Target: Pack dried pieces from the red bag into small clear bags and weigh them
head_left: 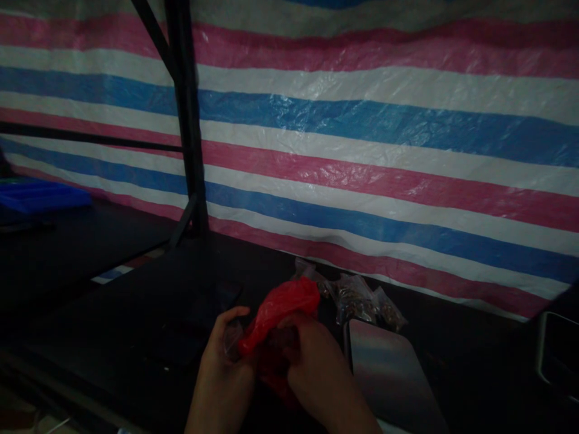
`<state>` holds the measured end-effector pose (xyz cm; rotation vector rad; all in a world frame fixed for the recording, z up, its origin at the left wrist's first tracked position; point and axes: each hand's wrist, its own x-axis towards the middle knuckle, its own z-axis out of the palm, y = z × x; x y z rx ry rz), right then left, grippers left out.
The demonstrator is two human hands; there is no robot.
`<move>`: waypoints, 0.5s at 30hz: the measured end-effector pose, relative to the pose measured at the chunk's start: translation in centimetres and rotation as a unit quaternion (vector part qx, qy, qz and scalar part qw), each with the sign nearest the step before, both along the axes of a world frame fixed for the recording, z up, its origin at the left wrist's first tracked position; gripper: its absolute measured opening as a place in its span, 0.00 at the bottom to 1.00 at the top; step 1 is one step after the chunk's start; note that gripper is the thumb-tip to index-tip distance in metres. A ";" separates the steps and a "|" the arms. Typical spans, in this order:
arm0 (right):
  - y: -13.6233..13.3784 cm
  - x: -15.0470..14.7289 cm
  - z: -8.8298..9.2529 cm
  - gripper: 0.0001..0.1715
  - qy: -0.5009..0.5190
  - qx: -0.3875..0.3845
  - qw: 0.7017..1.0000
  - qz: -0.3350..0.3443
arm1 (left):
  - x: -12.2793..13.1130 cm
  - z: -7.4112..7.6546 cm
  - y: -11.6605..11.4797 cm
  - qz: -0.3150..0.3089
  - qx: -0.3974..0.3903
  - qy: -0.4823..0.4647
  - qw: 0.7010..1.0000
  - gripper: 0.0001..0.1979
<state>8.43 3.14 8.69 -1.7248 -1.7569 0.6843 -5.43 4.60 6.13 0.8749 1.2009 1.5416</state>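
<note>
A crumpled red plastic bag [289, 301] is between my two hands above the black table. My left hand [228, 367] grips the bag's left side, with its index finger stretched out along the top. A bit of clear plastic [233, 339] shows in the crook of that hand. On the other side, my right hand [316, 364] has its fingers curled at the bag's dark mouth. Its fingertips are partly hidden in the folds, and what is inside the bag is too dark to make out.
Beyond the red bag lie several small clear bags [355, 295] of small parts. A flat silvery-topped object [393, 367] sits right of my right hand. A dark-framed object [558, 352] is at the far right, a blue tray [43, 196] at left. A black post [190, 120] stands before striped sheeting [384, 132].
</note>
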 end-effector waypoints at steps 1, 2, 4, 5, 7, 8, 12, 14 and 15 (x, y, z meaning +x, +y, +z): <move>0.0 0.0 0.0 0.29 -0.002 -0.001 1.000 0.002 | -0.1 -0.1 0.1 -0.005 0.000 -0.004 1.000 0.30; 0.1 -0.1 0.0 0.29 -0.002 -0.001 1.000 0.001 | -0.2 -0.2 0.1 -0.007 -0.002 -0.006 1.000 0.30; 0.1 -0.2 0.0 0.30 0.001 0.001 1.000 -0.007 | -0.3 -0.3 0.2 -0.006 -0.008 -0.006 1.000 0.30; 0.2 -0.3 0.0 0.29 0.003 0.003 1.000 -0.012 | -0.4 -0.2 0.2 -0.004 -0.011 -0.003 1.000 0.30; 0.2 -0.4 -0.2 0.28 0.014 0.004 1.000 -0.015 | -0.4 0.0 0.2 -0.003 -0.018 0.001 1.000 0.30; 0.2 -0.4 -0.3 0.28 0.024 0.005 1.000 -0.012 | -0.4 0.1 0.3 -0.003 -0.024 0.001 1.000 0.31; 0.5 0.3 -0.6 0.28 0.079 0.004 0.997 0.013 | -0.6 0.0 0.5 0.014 -0.023 -0.006 1.000 0.32; 0.6 1.2 -0.4 0.29 0.075 0.014 0.997 -0.002 | -0.8 -0.2 0.5 0.018 -0.009 -0.006 1.000 0.32; 0.7 1.6 -0.3 0.31 0.058 0.025 0.998 -0.018 | -0.8 -0.2 0.5 0.016 -0.004 -0.006 1.000 0.32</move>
